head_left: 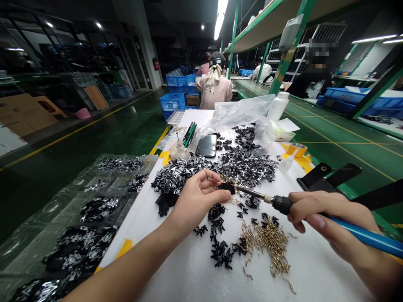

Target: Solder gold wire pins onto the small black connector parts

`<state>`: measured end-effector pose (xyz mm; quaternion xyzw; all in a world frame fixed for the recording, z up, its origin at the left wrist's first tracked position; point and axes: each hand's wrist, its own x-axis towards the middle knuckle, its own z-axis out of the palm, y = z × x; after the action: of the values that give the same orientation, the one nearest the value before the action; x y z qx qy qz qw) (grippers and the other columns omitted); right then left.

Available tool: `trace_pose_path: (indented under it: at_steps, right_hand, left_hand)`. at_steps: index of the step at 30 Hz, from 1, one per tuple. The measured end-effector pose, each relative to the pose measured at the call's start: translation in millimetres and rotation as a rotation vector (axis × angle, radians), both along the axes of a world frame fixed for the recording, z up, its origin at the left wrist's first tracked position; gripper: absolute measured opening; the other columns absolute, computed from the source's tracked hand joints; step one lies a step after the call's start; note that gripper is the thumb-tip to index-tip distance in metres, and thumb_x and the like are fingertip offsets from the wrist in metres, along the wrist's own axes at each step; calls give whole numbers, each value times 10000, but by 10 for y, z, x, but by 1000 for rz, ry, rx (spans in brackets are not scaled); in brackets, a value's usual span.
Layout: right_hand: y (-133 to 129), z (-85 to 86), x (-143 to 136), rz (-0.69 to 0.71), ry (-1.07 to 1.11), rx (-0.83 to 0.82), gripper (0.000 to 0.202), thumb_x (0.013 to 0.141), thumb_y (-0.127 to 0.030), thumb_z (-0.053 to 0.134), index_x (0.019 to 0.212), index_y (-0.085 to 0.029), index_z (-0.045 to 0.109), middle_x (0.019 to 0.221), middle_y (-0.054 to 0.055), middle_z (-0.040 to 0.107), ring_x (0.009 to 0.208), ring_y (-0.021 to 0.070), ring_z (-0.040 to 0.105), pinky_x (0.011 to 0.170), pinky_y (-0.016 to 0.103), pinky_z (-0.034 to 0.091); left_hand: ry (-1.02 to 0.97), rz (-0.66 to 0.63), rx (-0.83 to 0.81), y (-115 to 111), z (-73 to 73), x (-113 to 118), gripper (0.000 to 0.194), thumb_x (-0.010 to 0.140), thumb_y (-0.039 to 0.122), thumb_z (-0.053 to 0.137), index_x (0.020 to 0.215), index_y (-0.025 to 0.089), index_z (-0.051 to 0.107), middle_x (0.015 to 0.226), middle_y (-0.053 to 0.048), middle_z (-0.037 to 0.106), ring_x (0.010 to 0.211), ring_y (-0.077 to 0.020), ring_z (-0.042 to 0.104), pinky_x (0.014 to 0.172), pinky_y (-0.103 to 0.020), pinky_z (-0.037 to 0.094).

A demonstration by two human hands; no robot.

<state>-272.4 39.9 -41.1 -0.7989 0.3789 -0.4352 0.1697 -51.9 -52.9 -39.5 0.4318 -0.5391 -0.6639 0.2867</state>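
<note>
Between the thumb and fingers of my left hand [197, 195] is a small black plastic part [227, 188]. My right hand [333, 220] is wrapped round the blue handle of a soldering iron [255, 193]. The iron's tip points left and meets the black part or lies right beside it; I cannot tell which. Beneath and behind my hands spreads a large pile of black and shiny metal parts [179, 174]. Small black clips [220, 253] lie nearer to me, beside a heap of bent gold-coloured metal pieces [272, 243].
A phone [206, 145] lies behind the pile, beside a small holder with green-handled tools [189, 134]. Clear plastic trays [71, 201] of parts stand left. Orange tape [296, 149], a white bottle [278, 105] and a black bracket [330, 178] are right. A person [215, 86] sits ahead.
</note>
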Motion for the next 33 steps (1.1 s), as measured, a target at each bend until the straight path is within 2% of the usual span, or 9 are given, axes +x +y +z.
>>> trace_pose_path:
  at_steps: [8,17,26,33]
  right_hand:
    - [-7,-24,-2,-14,-59,31,209,902,-138,386,828,-230,559,590,4,515,546,132,472,463,249,344]
    - [-30,-66,-46,9,-70,59,197,910,-131,393,833,-194,563,649,6,542,527,92,474,486,204,372]
    - [-16,-55,-28,7,-71,20,174,897,-138,413,830,-188,566,602,11,519,550,110,480,497,219,366]
    - [-20,-53,29,14,-26,20,161,894,-151,418,834,-191,562,603,6,513,499,99,457,503,232,368]
  left_hand:
    - [31,-21,46,14,-13,16,338,653,263,656,837,160,391,721,40,522,679,-29,593,725,-149,498]
    - [102,-32,110,20,-43,16,363,646,268,665,784,150,351,712,49,489,698,-34,595,788,-193,509]
    - [33,-34,1,-27,-43,37,332,657,284,638,758,153,351,713,28,520,680,-28,563,717,-164,458]
    - [17,-54,-27,-53,-102,55,314,649,291,636,797,163,391,809,8,552,751,-45,579,744,-178,443]
